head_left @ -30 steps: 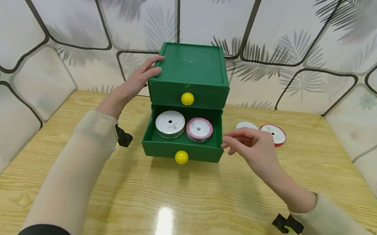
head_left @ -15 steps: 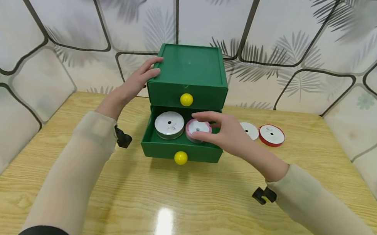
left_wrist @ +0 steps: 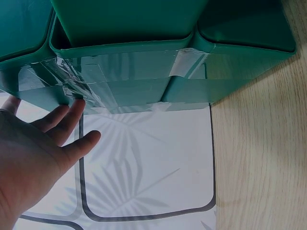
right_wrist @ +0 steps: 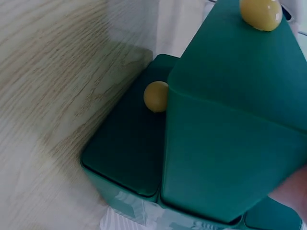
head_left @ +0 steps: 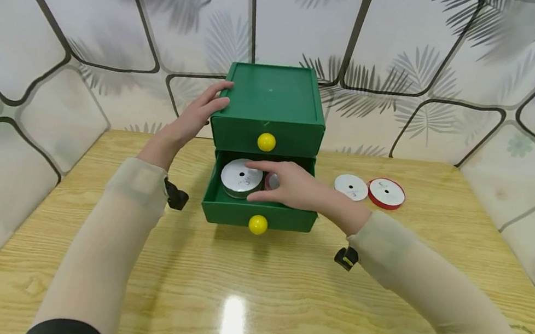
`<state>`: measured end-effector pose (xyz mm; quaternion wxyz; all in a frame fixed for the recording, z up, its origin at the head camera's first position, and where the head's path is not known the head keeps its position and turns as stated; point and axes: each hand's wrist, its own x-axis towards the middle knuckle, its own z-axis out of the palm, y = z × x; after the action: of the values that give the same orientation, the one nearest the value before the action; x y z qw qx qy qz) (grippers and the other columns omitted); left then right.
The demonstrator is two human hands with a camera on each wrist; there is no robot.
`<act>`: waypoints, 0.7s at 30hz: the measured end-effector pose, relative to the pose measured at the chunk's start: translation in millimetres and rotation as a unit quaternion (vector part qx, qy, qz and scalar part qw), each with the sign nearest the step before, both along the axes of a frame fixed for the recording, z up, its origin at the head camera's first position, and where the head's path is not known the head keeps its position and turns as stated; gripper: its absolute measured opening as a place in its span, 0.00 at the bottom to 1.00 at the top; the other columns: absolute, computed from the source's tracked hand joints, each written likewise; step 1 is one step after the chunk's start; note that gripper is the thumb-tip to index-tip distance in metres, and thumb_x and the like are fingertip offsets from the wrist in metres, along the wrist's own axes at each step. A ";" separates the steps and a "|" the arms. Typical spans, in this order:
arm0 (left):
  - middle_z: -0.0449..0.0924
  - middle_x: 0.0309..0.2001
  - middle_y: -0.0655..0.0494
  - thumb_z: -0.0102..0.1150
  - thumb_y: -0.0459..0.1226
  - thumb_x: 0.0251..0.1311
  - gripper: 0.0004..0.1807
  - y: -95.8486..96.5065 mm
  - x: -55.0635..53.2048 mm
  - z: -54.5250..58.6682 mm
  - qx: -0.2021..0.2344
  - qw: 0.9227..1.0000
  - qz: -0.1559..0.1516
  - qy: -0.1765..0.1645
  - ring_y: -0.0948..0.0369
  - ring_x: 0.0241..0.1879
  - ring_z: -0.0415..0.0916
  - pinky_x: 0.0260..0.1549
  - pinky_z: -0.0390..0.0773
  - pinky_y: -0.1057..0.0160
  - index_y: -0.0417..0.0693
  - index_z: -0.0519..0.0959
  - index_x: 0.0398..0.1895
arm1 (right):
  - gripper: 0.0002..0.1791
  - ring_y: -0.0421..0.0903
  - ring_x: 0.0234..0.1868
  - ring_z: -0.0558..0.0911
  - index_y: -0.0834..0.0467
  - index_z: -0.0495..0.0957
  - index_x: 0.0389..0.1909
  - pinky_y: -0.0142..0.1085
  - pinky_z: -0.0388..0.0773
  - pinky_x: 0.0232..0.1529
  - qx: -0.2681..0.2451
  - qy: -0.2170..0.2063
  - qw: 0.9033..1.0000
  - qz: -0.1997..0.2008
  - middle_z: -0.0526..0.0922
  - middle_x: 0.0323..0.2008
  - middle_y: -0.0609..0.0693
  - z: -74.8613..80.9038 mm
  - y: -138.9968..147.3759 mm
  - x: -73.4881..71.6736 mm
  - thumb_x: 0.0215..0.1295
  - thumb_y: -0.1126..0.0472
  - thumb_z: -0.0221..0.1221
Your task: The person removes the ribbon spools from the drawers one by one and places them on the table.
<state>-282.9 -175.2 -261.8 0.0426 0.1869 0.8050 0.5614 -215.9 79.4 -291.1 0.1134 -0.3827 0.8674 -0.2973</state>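
Note:
A green drawer cabinet (head_left: 271,93) stands on the table with its middle drawer (head_left: 229,213) pulled out. In that drawer lie a white ribbon spool (head_left: 235,177) on the left and a pink ribbon spool (head_left: 272,181) on the right, the latter mostly hidden under my right hand (head_left: 292,186). Thumb and forefinger of this hand are spread apart, their tips at the white spool's right rim. My left hand (head_left: 196,112) rests its fingers against the cabinet's left side and top edge; the left wrist view shows these fingers (left_wrist: 74,122) extended beside the taped wall.
Right of the cabinet, a white spool (head_left: 351,187) and a red ribbon spool (head_left: 386,193) lie flat on the wooden table (head_left: 292,302). The drawers carry yellow knobs (head_left: 257,224). A patterned backdrop (head_left: 303,28) rises close behind. Below the pulled-out drawer sits a closed lower drawer (right_wrist: 129,129).
My right hand has moved left from beside the drawer, over the pink spool, to the white spool, its thumb and forefinger spreading. My left hand has stayed on the cabinet.

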 end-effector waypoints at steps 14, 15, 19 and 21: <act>0.40 0.77 0.51 0.39 0.51 0.73 0.32 0.3 -3.0 -1.5 -0.004 1.000 -0.006 -0.002 0.52 0.75 0.37 0.65 0.44 0.36 0.60 0.50 0.77 | 0.38 0.44 0.29 0.73 0.59 0.65 0.70 0.35 0.71 0.33 0.020 0.027 0.999 0.014 0.79 0.46 0.51 -7.9 -14.1 -10.0 0.61 0.51 0.67; 0.40 0.77 0.51 0.39 0.51 0.73 0.32 0.2 -2.9 -1.5 -0.004 1.000 -0.006 -0.002 0.52 0.75 0.37 0.65 0.44 0.36 0.60 0.50 0.77 | 0.38 0.44 0.28 0.73 0.59 0.65 0.70 0.35 0.71 0.33 0.022 0.028 0.999 0.016 0.79 0.46 0.51 -8.3 -14.8 -10.0 0.61 0.51 0.67; 0.42 0.77 0.49 0.39 0.51 0.73 0.32 -0.8 -2.8 -1.8 -0.002 1.000 -0.003 -0.002 0.51 0.74 0.39 0.65 0.44 0.36 0.60 0.50 0.77 | 0.39 0.44 0.27 0.72 0.59 0.65 0.70 0.34 0.70 0.33 0.029 0.028 0.999 0.014 0.80 0.45 0.51 -8.6 -17.8 -9.5 0.61 0.50 0.67; 0.42 0.76 0.49 0.39 0.51 0.73 0.31 -1.3 -2.7 -1.9 0.000 1.000 -0.002 -0.003 0.51 0.74 0.40 0.65 0.44 0.36 0.60 0.50 0.77 | 0.40 0.43 0.27 0.73 0.58 0.65 0.70 0.34 0.71 0.34 0.028 0.027 0.999 0.004 0.80 0.50 0.51 -8.4 -19.1 -9.5 0.60 0.50 0.67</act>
<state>-285.6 -176.6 -263.8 0.0461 0.1863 0.8048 0.5617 -225.4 60.3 -299.5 0.1022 -0.3910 0.8765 -0.2617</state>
